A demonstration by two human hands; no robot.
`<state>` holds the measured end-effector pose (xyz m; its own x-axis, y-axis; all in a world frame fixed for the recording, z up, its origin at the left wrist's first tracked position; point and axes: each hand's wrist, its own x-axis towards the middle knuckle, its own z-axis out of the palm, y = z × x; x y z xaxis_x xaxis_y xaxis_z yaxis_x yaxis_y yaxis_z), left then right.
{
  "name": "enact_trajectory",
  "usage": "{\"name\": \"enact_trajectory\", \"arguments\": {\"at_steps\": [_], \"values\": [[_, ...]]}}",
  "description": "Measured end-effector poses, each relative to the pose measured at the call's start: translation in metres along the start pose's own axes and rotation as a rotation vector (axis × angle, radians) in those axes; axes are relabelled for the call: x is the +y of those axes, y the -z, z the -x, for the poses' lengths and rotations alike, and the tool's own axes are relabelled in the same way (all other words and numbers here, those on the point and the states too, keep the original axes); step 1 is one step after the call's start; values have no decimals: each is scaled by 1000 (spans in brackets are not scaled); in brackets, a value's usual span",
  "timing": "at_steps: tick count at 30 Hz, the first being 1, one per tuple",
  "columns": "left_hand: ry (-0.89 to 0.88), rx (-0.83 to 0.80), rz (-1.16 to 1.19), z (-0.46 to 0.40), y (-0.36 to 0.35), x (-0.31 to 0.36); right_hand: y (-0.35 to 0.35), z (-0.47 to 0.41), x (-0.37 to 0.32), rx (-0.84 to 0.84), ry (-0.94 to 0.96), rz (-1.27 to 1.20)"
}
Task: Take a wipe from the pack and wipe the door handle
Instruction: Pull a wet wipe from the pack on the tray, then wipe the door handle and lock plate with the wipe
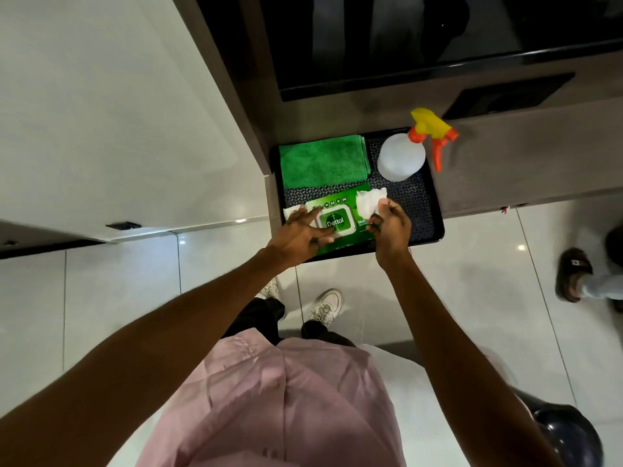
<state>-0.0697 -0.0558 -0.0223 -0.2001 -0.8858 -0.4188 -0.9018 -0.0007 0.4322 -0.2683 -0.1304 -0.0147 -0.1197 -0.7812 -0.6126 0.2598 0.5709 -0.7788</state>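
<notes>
A green pack of wipes with a white lid lies at the front of a black tray. My left hand rests flat on the pack, fingers spread, fingertips on the lid. My right hand is at the pack's right end and pinches a crumpled white wipe that stands up above the pack. A bit of white shows at the pack's left end under my left hand. No door handle can be made out for certain.
A folded green cloth and a clear spray bottle with a yellow and orange trigger stand at the back of the tray. The tray sits on a brown ledge. Another person's sandalled foot is on the tiled floor at the right.
</notes>
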Motion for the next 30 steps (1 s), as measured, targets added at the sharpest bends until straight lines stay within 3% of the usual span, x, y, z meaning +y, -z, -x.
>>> {"name": "enact_trajectory", "arguments": {"at_steps": [4,9,18,20,23,25,27,28,30], "values": [[-24,43,-133,-1,-5,3,-5,2,7,-30,-53,69],[-85,-79,-382,-8,-8,-1,-7,6,14,-8,-115,115],[-275,-123,-459,-3,17,-12,-28,32,-7,-14,-99,145],[-297,25,-277,14,23,-15,-43,47,-12,-50,-88,169],[-101,400,484,66,32,-36,-88,84,-5,-215,-68,223],[178,454,1126,111,50,-60,-128,114,9,-380,-38,289],[305,357,1582,159,73,-99,-183,152,32,-544,9,363],[305,361,1647,185,84,-123,-214,173,44,-612,26,399],[318,535,1648,246,104,-175,-285,220,75,-718,59,452]]}}
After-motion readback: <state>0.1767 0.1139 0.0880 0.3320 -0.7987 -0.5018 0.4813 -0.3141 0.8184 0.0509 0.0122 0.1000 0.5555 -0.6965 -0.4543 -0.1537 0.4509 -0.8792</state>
